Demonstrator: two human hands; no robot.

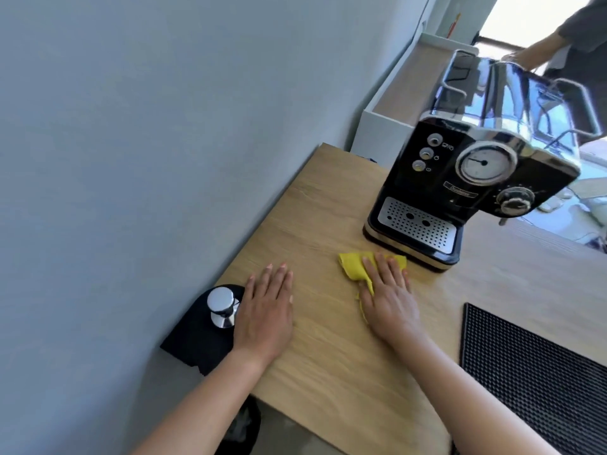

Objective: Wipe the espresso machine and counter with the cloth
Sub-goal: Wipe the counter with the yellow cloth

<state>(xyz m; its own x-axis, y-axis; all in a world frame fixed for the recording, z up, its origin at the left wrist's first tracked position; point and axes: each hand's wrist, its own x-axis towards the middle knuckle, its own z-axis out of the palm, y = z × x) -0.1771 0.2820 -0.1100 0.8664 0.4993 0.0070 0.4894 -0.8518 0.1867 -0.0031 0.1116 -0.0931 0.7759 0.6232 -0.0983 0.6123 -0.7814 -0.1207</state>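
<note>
— Starting at the left, what sits by the wall?

— A chrome tamper [223, 305] stands upright on a small black pad [193, 343] at the counter's [328, 349] left edge. The left hand [266, 310] lies just beside it, palm down on the bare wood, fingers straight and holding nothing.

— And the cloth?

— The yellow cloth [353, 267] is to the right of that, flat on the counter. The right hand [389, 297] presses it down with straight fingers, not curled round it. Its crumpled length runs roughly left to right, with a narrow tail trailing back under the palm.

— Which way is the machine from there?

— Ahead and slightly right. The espresso machine [460, 178] stands turned at an angle, its perforated drip tray [415, 228] facing the hands, and the cloth's far edge lies just beside its base. The right hand is clearly the nearer one, so I'd expect any wipe of the machine to come from it.

— Anything in the way?

— Nothing lies between cloth and base. A black rubber mat [532, 372] covers the counter to the right, well apart from the cloth, and would limit a sweep that way. Another person [558, 37] stands beyond the machine.
</note>
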